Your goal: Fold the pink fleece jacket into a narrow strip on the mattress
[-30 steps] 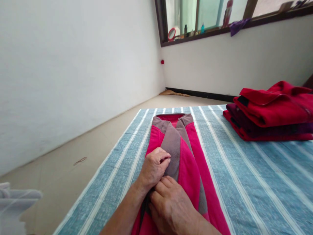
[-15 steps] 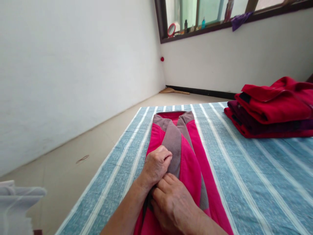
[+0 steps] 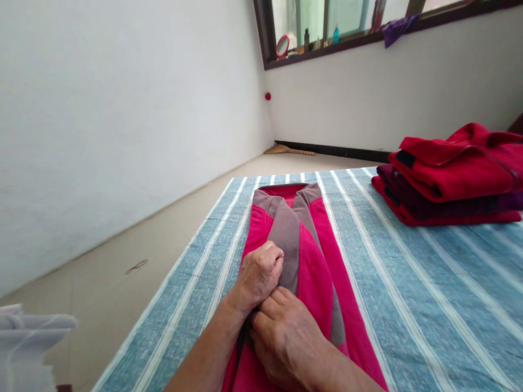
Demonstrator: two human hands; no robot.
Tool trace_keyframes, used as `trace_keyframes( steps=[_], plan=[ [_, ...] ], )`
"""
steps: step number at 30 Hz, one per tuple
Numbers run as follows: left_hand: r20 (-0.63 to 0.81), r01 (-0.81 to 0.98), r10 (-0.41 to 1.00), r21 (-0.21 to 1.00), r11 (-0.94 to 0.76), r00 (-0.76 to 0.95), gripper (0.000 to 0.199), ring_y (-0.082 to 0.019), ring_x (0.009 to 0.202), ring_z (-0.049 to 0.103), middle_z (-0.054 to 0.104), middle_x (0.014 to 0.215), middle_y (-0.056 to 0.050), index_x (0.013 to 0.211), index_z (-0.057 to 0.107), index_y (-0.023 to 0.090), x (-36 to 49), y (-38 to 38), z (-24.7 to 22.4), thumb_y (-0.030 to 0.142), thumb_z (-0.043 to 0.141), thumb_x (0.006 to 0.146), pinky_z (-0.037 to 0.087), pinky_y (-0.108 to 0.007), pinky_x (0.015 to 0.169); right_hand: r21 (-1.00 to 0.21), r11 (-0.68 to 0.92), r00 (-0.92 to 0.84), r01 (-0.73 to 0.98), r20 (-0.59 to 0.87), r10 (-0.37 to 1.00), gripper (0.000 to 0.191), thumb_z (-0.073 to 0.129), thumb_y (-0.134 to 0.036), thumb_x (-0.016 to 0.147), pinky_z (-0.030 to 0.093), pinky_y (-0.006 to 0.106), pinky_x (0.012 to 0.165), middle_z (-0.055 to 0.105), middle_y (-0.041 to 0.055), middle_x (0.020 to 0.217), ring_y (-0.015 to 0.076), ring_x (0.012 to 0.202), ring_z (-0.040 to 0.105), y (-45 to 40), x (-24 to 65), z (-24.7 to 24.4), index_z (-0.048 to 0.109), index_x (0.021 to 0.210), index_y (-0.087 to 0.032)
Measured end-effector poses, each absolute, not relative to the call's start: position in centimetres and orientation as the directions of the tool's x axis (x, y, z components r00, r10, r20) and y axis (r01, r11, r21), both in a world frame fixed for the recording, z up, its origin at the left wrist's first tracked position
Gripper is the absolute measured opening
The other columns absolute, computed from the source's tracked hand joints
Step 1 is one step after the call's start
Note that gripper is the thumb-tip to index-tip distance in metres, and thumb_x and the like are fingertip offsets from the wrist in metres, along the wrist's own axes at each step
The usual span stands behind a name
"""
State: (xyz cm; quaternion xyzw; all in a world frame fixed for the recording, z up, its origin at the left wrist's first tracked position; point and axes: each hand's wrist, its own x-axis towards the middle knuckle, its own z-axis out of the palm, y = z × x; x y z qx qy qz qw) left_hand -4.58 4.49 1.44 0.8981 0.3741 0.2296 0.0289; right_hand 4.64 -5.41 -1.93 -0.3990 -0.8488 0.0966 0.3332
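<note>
A pink and grey fleece jacket [image 3: 314,272] lies lengthwise in a narrow folded shape, its collar at the far end. On its left side my left hand [image 3: 261,272] is closed in a fist over the grey panel, gripping the cloth. Just nearer and to the right, my right hand [image 3: 286,326] is also closed on the jacket, knuckles up, and touches the left wrist. The fingertips of both hands are hidden under the knuckles and in the fabric.
A blue and white striped cloth [image 3: 388,316] covers the surface beneath. Folded red and purple garments [image 3: 457,169] are stacked at the right. White wall [image 3: 122,109] and tiled floor [image 3: 122,294] lie left, with a straw broom [image 3: 290,149] in the corner. Pale fabric [image 3: 32,343] shows lower left.
Both hands keep nearly the same grip and place on the jacket. The whole view has shifted slightly, with the scene sitting a little further left and higher.
</note>
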Motion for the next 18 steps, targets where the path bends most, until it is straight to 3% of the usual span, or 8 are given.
trace_keyframes(
  steps=[9,18],
  plan=[
    [0.324,0.672,0.698,0.209,-0.711,0.638,0.019,-0.014,0.07,0.061,0.061,0.074,-0.002,0.073,0.062,0.017,-4.57,4.42,1.75,0.008,0.049,0.085,0.048,-0.024,0.065,-0.441,0.658,-0.46,0.61,0.479,0.748,0.013,0.048,-0.015,0.086,0.043,0.035,0.083,0.062,0.0055,0.082,0.0199,0.081,0.054,-5.47,4.8,-1.6,0.058,0.079,-0.017],
    [0.355,0.681,0.648,0.043,-0.731,0.674,0.023,-0.013,0.062,0.056,0.054,0.068,0.0,0.067,0.057,0.017,-4.25,4.23,1.6,0.006,0.046,0.085,0.043,-0.024,0.059,-0.448,0.66,-0.453,0.603,0.489,0.746,0.017,0.045,-0.014,0.089,0.043,0.035,0.085,0.063,0.0074,0.085,0.0201,0.085,0.055,-5.42,4.82,-1.6,0.06,0.082,-0.016]
  ],
)
